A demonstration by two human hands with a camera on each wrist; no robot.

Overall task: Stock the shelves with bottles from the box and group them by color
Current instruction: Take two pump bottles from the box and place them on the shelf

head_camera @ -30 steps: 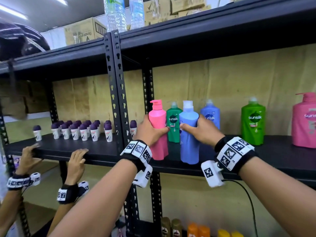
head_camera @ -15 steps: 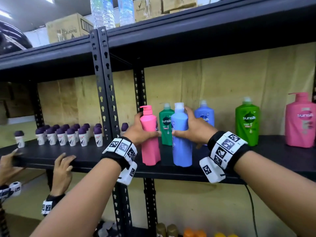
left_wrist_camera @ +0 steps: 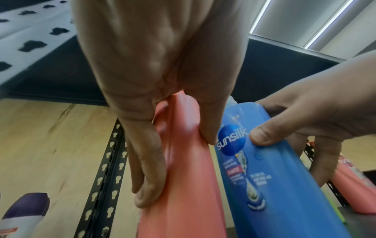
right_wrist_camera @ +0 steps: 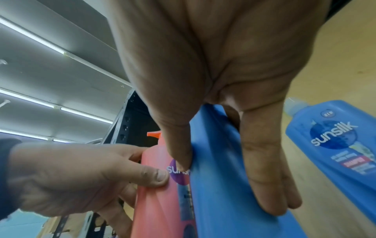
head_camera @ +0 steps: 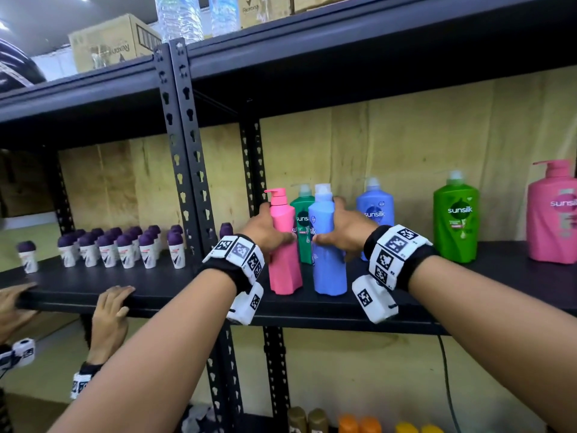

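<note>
Near the front of the black shelf (head_camera: 468, 292) a slim pink pump bottle (head_camera: 284, 245) stands upright, and my left hand (head_camera: 265, 232) grips its waist, thumb on the front (left_wrist_camera: 205, 128). Right beside it is a blue bottle (head_camera: 327, 254) held by my right hand (head_camera: 343, 235), thumb in front and fingers (right_wrist_camera: 264, 169) behind. Behind the pair stand a dark green bottle (head_camera: 303, 220) and a second blue bottle (head_camera: 376, 210). Further right are a large light green bottle (head_camera: 456, 220) and a large pink pump bottle (head_camera: 552, 214). No box is in view.
Black shelf uprights (head_camera: 184, 170) rise just left of my left hand. Several small purple-capped roll-ons (head_camera: 125, 245) fill the left bay. Another person's hands (head_camera: 112, 307) rest on that shelf's front edge. Cartons and water bottles (head_camera: 181, 17) sit on the top shelf; more bottles (head_camera: 349, 423) below.
Both bottles stay in my hands on the shelf, now side by side at its front. The other person's hands have shifted along the left shelf edge.
</note>
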